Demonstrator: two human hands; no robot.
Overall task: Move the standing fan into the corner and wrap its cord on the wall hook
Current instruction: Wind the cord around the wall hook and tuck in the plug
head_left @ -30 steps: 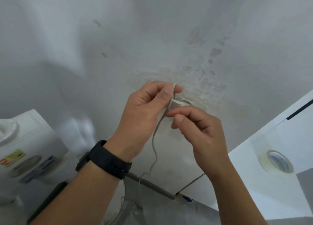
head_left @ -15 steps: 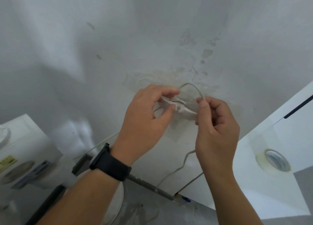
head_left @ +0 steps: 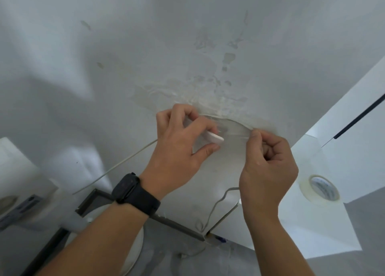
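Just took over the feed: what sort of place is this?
Probably an indoor utility or storage corner: a patched, peeling white wall, a grey concrete floor, and a tape roll on a white panel.

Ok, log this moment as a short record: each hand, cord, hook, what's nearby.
left hand: holds the white wall hook against the wall
right hand: pinches the cord
cord: arcs above the hook between both hands; a length hangs below
nearby: tape roll on white surface at right
wrist: black watch on left

left hand (head_left: 179, 148): curled, pinch grip | right hand (head_left: 268, 169): curled, pinch grip
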